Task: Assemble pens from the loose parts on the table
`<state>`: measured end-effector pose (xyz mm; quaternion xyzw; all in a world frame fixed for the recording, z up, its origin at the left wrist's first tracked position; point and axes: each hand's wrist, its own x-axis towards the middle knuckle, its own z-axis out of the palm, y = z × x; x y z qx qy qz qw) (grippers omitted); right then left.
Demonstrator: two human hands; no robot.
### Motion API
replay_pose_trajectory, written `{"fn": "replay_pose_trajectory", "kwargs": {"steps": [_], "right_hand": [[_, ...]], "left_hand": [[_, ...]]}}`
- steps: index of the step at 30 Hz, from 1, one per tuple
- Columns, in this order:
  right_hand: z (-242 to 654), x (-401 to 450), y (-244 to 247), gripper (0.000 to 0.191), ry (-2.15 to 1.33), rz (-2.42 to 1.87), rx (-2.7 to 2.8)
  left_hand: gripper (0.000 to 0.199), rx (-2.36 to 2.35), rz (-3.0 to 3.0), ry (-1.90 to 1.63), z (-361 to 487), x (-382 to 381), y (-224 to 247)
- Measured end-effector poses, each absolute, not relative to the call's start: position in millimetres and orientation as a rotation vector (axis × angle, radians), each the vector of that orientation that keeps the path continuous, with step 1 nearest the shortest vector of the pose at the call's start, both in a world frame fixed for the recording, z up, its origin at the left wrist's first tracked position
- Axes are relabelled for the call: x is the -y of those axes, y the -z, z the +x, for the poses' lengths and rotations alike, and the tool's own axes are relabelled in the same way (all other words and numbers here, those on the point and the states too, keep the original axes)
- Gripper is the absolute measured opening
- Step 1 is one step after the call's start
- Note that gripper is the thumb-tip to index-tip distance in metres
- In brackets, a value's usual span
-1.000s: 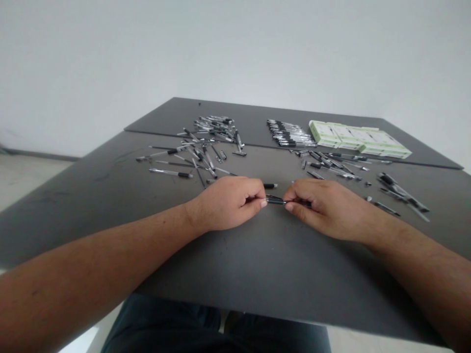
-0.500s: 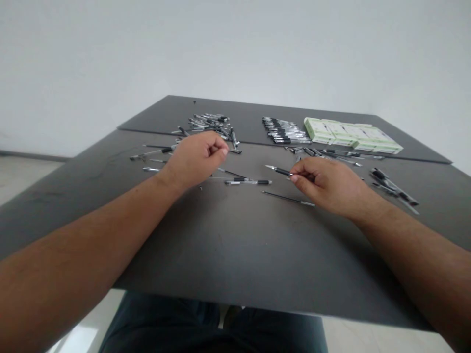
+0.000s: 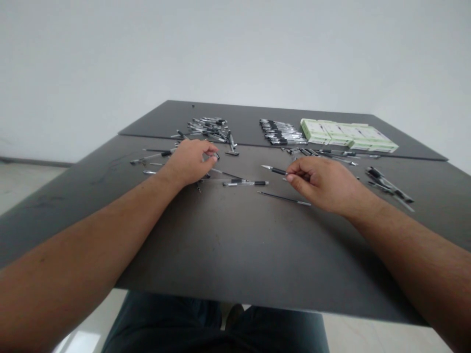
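Note:
My right hand (image 3: 320,184) pinches a pen (image 3: 275,170) with a black grip, its silvery pointed tip directed left, above the table. Below it lies a thin dark refill (image 3: 285,198). My left hand (image 3: 193,159) hovers low over scattered pen parts, thumb and forefinger slightly apart. A small dark piece (image 3: 217,156) shows at its fingertips; whether they touch it is unclear. A pen cap (image 3: 231,153) lies just right of these fingers. Between my hands rest a clear pen barrel with a black grip (image 3: 246,183) and another thin refill (image 3: 230,174).
A pile of pens (image 3: 208,127) lies at the back left. A row of pens (image 3: 281,132) sits beside green and white boxes (image 3: 349,135) at the back right. Loose caps and parts (image 3: 324,153) lie behind my right hand, and more pens (image 3: 390,186) at far right.
My left hand has drawn slightly left and down, and its thumb and forefinger have parted. The right hand keeps the pen almost in place. The view has shifted slightly.

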<state>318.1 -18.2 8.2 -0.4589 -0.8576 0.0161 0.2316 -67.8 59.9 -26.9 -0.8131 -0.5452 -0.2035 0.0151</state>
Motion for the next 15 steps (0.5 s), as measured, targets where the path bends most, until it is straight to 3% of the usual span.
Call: {"fn": "replay_pose_trajectory", "kwargs": {"steps": [8, 15], "right_hand": [[315.3, 19.8, -8.9, 0.018, -0.053, -1.25, 2.379], [314.1, 21.7, -9.6, 0.021, -0.049, -1.251, 2.394]], "left_hand": [[0.063, 1.575, -2.551, 0.31, -67.5, -66.5, 37.1], [0.07, 1.547, -2.611, 0.261, -62.9, -66.4, 37.7]]}}
